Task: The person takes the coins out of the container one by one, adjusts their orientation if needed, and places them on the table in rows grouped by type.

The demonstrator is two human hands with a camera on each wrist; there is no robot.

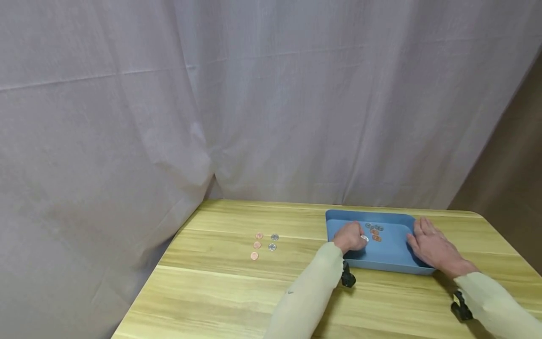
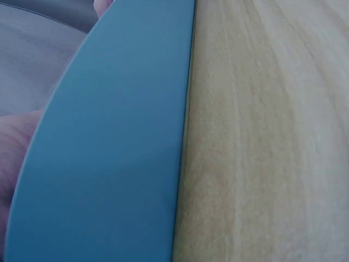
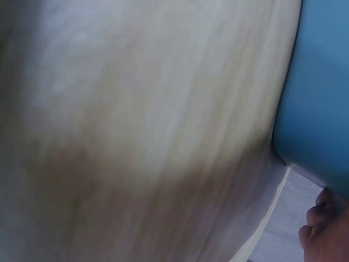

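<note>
A blue tray (image 1: 394, 256) stands on the right part of the wooden table. My left hand (image 1: 349, 237) reaches over its left side with curled fingers, and a silver coin (image 1: 364, 238) shows at the fingertips. Close by on the tray floor lie several copper coins (image 1: 376, 238) and silver coins (image 1: 380, 228). Along the tray's right rim rests my right hand (image 1: 436, 246), its fingers extended. The tray wall (image 2: 103, 142) hides most of the left hand in the left wrist view. Fingers of the right hand (image 3: 330, 232) appear beside the tray corner in the right wrist view.
Left of the tray, three copper coins (image 1: 257, 245) form a column on the table (image 1: 203, 287). Two silver coins (image 1: 272, 246) lie beside them. A grey curtain (image 1: 288, 117) hangs behind the table's back edge.
</note>
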